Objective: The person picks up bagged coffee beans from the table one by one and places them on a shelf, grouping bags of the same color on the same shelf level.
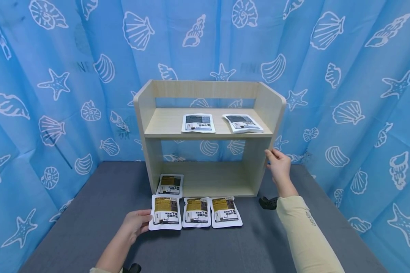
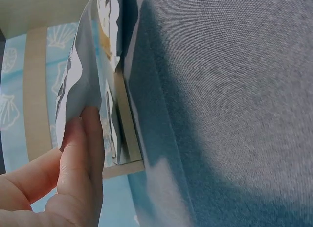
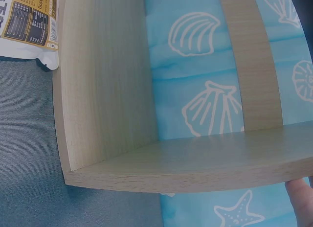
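My left hand (image 1: 136, 223) pinches a white-edged pouch (image 1: 166, 213) with a gold and black label by its left side. In the left wrist view that pouch (image 2: 87, 80) is raised off the grey cloth, thumb on one face and fingers on the other. On the right, my right hand (image 1: 279, 165) touches the outer side of the wooden shelf's (image 1: 264, 163) right panel, thumb and fingers near its front edge. Only a fingertip (image 3: 298, 195) shows at the panel's edge in the right wrist view. A similar pouch (image 1: 171, 185) lies on the lower board at the left.
Two more gold-label pouches, a middle one (image 1: 196, 213) and a right one (image 1: 226, 212), lie before the shelf. On the upper board are two grey-label pouches, left (image 1: 198, 123) and right (image 1: 243, 123). A blue shell-patterned curtain (image 1: 205, 38) hangs behind the grey table (image 1: 253, 246).
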`<action>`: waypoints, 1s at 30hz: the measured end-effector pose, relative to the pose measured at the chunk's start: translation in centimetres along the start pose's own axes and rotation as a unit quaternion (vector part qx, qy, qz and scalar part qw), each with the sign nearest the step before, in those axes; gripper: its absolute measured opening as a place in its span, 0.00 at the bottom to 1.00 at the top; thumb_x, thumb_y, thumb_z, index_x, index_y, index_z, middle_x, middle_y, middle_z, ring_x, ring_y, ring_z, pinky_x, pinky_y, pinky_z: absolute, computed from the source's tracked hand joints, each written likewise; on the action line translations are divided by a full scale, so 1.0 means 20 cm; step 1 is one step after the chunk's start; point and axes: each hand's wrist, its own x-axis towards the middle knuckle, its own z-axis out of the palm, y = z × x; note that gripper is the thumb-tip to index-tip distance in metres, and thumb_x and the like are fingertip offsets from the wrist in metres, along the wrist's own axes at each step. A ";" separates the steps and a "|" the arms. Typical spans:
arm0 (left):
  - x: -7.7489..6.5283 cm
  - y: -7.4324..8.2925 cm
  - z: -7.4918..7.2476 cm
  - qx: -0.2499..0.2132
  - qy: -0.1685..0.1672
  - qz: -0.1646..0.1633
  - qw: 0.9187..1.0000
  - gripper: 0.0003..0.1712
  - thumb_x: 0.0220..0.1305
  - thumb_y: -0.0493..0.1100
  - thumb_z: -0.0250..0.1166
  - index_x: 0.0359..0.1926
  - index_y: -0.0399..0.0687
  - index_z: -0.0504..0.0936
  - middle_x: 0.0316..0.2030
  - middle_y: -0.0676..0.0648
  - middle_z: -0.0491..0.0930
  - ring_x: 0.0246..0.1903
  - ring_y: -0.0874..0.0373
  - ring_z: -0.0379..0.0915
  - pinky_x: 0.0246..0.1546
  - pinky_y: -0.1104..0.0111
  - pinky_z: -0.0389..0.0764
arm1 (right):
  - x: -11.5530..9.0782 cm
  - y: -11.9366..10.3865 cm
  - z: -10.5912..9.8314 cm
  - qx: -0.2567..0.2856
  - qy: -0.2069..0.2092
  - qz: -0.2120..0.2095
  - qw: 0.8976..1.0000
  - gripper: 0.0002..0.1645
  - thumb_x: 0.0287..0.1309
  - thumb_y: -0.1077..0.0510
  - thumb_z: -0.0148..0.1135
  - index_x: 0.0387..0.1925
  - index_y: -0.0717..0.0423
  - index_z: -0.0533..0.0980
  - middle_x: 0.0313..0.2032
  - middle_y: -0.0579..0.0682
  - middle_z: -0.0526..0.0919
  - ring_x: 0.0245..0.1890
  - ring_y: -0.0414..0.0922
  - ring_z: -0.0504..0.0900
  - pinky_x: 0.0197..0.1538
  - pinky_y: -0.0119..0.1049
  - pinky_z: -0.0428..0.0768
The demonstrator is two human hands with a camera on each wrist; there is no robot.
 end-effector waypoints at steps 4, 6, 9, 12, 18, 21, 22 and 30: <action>0.00 0.01 0.01 -0.005 -0.001 0.003 1.000 0.20 0.64 0.25 0.57 0.56 0.19 0.71 0.34 0.38 0.84 0.29 0.55 0.81 0.28 0.65 0.84 | 0.00 0.00 0.00 0.001 0.000 0.002 1.000 0.29 0.69 0.50 0.56 0.65 0.62 0.69 0.64 0.59 0.71 0.63 0.54 0.71 0.60 0.53 0.72; 0.01 0.01 0.02 -0.007 -0.002 0.003 1.000 0.20 0.65 0.25 0.56 0.56 0.19 0.71 0.34 0.39 0.84 0.29 0.55 0.81 0.28 0.65 0.84 | 0.00 0.00 0.00 0.001 0.001 0.002 1.000 0.29 0.69 0.50 0.56 0.65 0.62 0.69 0.64 0.59 0.71 0.63 0.54 0.71 0.60 0.53 0.72; 0.01 0.01 0.04 -0.009 -0.004 0.002 1.000 0.19 0.65 0.26 0.56 0.57 0.20 0.71 0.34 0.39 0.84 0.29 0.55 0.81 0.28 0.65 0.84 | 0.00 0.00 0.00 -0.001 0.002 0.000 1.000 0.29 0.69 0.50 0.55 0.65 0.62 0.70 0.63 0.60 0.72 0.62 0.54 0.71 0.59 0.53 0.73; 0.02 0.01 0.06 -0.011 -0.005 0.004 1.000 0.19 0.66 0.26 0.56 0.57 0.20 0.71 0.35 0.39 0.84 0.29 0.54 0.81 0.28 0.65 0.84 | 0.00 0.00 0.00 -0.003 0.001 -0.004 1.000 0.29 0.70 0.50 0.55 0.64 0.62 0.70 0.63 0.59 0.72 0.62 0.54 0.72 0.59 0.52 0.73; 0.02 0.02 0.09 -0.018 -0.006 -0.001 1.000 0.19 0.66 0.26 0.55 0.57 0.21 0.71 0.35 0.39 0.84 0.30 0.54 0.81 0.30 0.64 0.84 | 0.00 0.00 0.00 -0.004 0.001 -0.004 1.000 0.29 0.69 0.49 0.55 0.64 0.61 0.70 0.63 0.59 0.73 0.61 0.53 0.72 0.59 0.52 0.74; 0.03 0.01 0.10 -0.021 -0.007 -0.006 1.000 0.19 0.67 0.26 0.55 0.58 0.22 0.72 0.36 0.39 0.84 0.30 0.54 0.82 0.31 0.64 0.84 | 0.00 0.00 0.00 -0.003 0.000 -0.003 1.000 0.29 0.69 0.49 0.55 0.64 0.62 0.70 0.63 0.59 0.73 0.61 0.53 0.72 0.59 0.52 0.74; 0.04 0.01 0.11 -0.023 -0.007 -0.006 1.000 0.19 0.67 0.27 0.56 0.57 0.22 0.72 0.36 0.39 0.84 0.30 0.54 0.82 0.31 0.64 0.84 | 0.00 0.00 0.00 -0.003 0.000 -0.003 1.000 0.29 0.69 0.49 0.55 0.64 0.62 0.70 0.63 0.59 0.73 0.61 0.53 0.72 0.59 0.52 0.74; 0.05 0.02 0.14 -0.045 -0.014 -0.005 0.999 0.20 0.66 0.26 0.55 0.58 0.21 0.70 0.37 0.38 0.84 0.32 0.53 0.82 0.31 0.64 0.84 | 0.00 0.01 0.01 -0.004 -0.001 -0.007 1.000 0.29 0.69 0.49 0.56 0.64 0.62 0.70 0.63 0.59 0.73 0.62 0.53 0.72 0.59 0.52 0.74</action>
